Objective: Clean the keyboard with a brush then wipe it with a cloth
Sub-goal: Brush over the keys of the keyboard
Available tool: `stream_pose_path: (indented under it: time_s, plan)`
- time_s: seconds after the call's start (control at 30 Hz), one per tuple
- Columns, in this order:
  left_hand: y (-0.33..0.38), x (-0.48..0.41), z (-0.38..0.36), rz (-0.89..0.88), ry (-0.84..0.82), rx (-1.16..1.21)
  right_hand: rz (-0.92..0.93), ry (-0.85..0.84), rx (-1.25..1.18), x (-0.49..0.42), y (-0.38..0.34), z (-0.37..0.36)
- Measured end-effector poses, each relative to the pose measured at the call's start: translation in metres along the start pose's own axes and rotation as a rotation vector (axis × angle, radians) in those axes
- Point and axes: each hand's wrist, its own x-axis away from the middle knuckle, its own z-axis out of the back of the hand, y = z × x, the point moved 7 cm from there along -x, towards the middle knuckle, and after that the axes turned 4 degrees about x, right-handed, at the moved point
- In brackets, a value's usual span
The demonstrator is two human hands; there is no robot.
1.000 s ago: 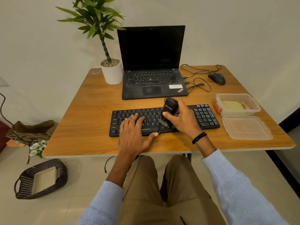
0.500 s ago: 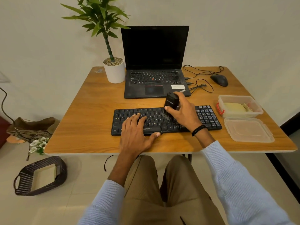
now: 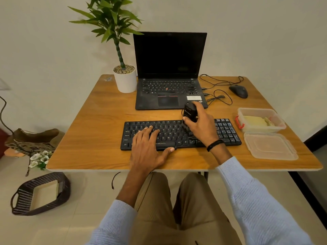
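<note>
Right now my right hand point(image 3: 200, 126) is clamped on the brush point(image 3: 189, 113) over the keyboard point(image 3: 180, 134) at frame centre; left hand point(image 3: 149, 147) lies flat, steadying it. Pressing hard could, I judge, pop keycaps loose.

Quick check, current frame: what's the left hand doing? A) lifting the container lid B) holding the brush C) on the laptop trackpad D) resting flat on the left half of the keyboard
D: the left hand lies palm-down on the left half of the keyboard, bracing it, while the right hand grips the brush over the keys.
</note>
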Motion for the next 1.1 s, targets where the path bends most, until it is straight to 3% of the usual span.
stream_pose_path:
  time_s: [0.13, 0.27, 0.43, 0.57, 0.7, 0.83, 0.9, 1.0, 1.1]
  plan:
    - [0.0, 0.0, 0.0, -0.001, 0.003, 0.001, 0.073, -0.116, 0.017, 0.009, -0.01, -0.013]
    - [0.0, 0.001, -0.001, -0.006, 0.017, 0.011, -0.003, 0.028, 0.004, 0.007, -0.004, -0.003]
    - [-0.001, 0.0, -0.001, 0.003, 0.0, 0.015, 0.079, -0.222, -0.061, 0.008, -0.014, -0.019]
    - [-0.001, 0.0, 0.0, 0.008, 0.002, 0.009, 0.011, -0.023, -0.017, -0.005, 0.0, -0.004]
    - [-0.001, 0.0, 0.0, 0.001, 0.0, 0.015, 0.029, -0.281, -0.104, -0.006, 0.001, -0.022]
    - [-0.002, 0.001, -0.001, 0.009, -0.01, 0.013, 0.013, 0.003, 0.021, -0.018, 0.004, -0.003]
    - [-0.001, 0.0, -0.001, 0.013, -0.013, 0.019, 0.022, -0.019, -0.057, -0.024, 0.003, -0.006]
    - [-0.002, -0.001, -0.001, 0.007, -0.011, 0.016, 0.04, -0.188, -0.055, -0.029, 0.003, -0.024]
    - [-0.002, 0.0, -0.001, 0.005, -0.012, 0.011, 0.013, -0.017, 0.036, -0.036, 0.004, -0.014]
